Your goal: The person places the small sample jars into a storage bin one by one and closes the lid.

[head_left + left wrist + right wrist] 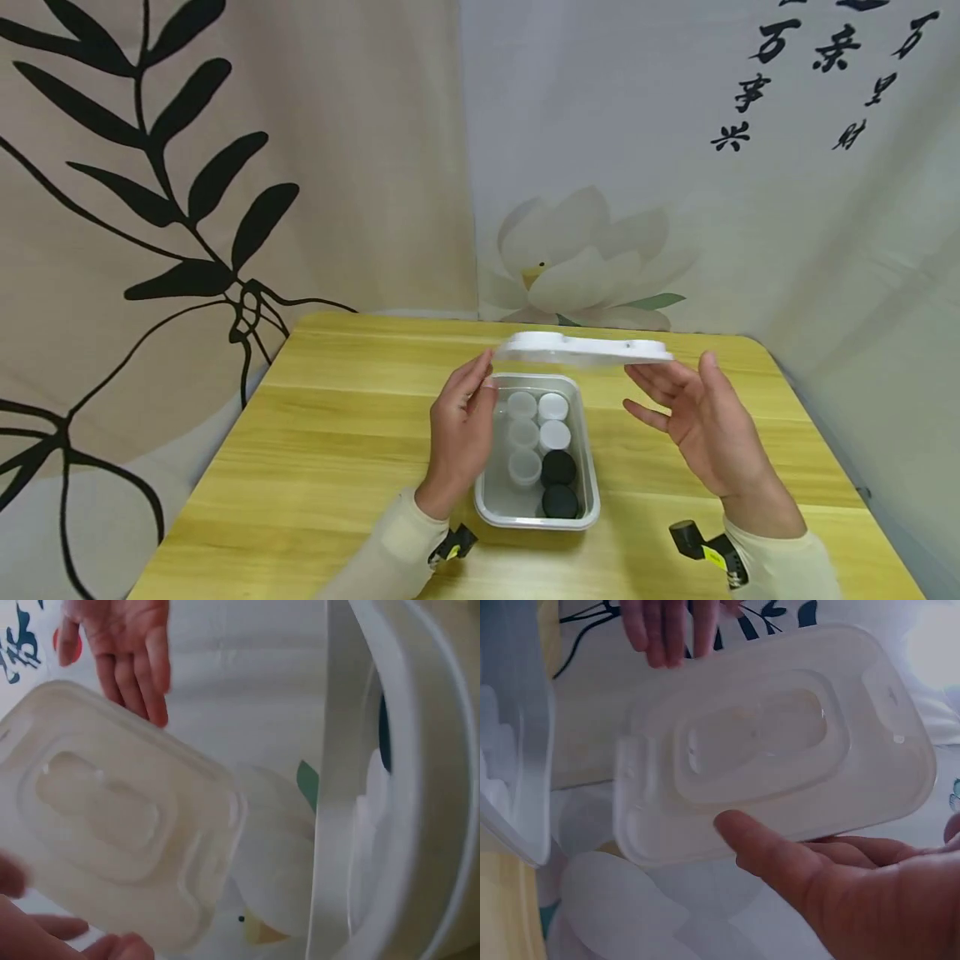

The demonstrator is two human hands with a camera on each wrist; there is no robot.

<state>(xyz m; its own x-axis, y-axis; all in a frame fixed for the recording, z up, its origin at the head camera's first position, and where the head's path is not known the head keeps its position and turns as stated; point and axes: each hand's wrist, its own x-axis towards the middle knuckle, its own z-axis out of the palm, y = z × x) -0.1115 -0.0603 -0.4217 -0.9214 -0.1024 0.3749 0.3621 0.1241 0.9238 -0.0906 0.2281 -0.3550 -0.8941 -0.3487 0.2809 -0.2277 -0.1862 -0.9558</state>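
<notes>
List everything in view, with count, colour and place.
lid: one, white translucent, held level above the container's far end
container: one, clear plastic, on the table, open
white caps: five, white, far end and left column of the container
black caps: two, black, near right of the container
table: one, yellow wood grain
backdrop: leaf, lotus and calligraphy prints, behind the table
left hand: fingertips at the lid's left edge
right hand: fingers under the lid's right edge
</notes>
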